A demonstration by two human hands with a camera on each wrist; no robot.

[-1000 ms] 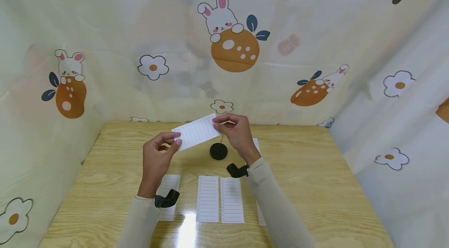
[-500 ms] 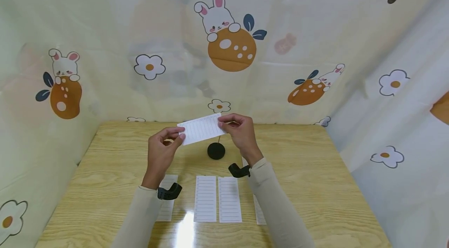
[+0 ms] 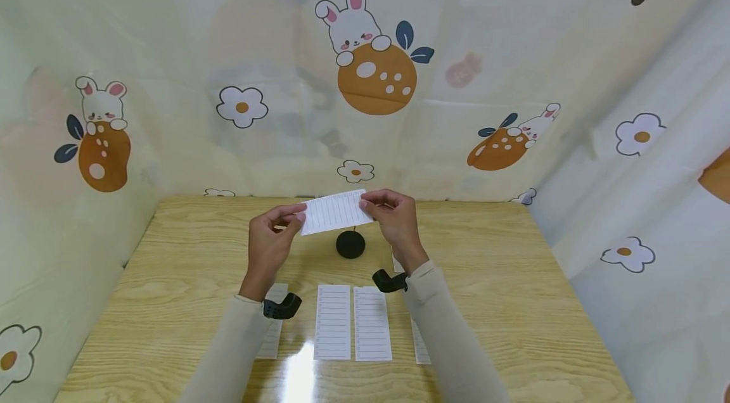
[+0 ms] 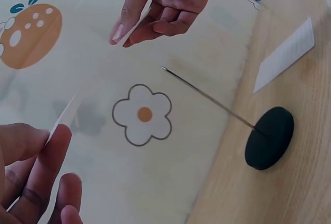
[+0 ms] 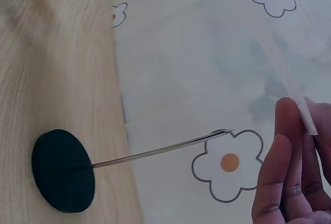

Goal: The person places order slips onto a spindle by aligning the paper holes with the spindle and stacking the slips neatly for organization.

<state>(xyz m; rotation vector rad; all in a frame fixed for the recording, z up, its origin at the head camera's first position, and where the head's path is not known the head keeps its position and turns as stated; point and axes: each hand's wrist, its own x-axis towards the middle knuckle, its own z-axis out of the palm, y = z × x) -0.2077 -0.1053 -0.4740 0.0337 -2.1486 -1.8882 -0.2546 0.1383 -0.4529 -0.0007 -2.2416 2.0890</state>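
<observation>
A white lined paper slip (image 3: 333,211) is stretched between both hands over the table. My left hand (image 3: 270,244) pinches its left end between thumb and fingers. At the other end my right hand (image 3: 396,222) pinches it the same way. Below stands a bill spike with a round black base (image 3: 350,244); in the head view the slip hides most of its rod. From the left wrist view the thin metal rod (image 4: 207,96) rises to a sharp tip. The slip, seen nearly edge-on in the right wrist view (image 5: 282,66), is apart from that tip.
Two lined slips, a left one (image 3: 332,322) and a right one (image 3: 372,323), lie side by side on the wooden table (image 3: 502,301). Another slip (image 3: 271,333) lies partly under the left forearm, and more paper (image 3: 421,343) shows beside the right sleeve. A patterned curtain (image 3: 274,156) hangs behind.
Both hands have shifted right with the slip between them, and its slant has lessened. The left hand has moved further than the right. The head view has turned slightly.
</observation>
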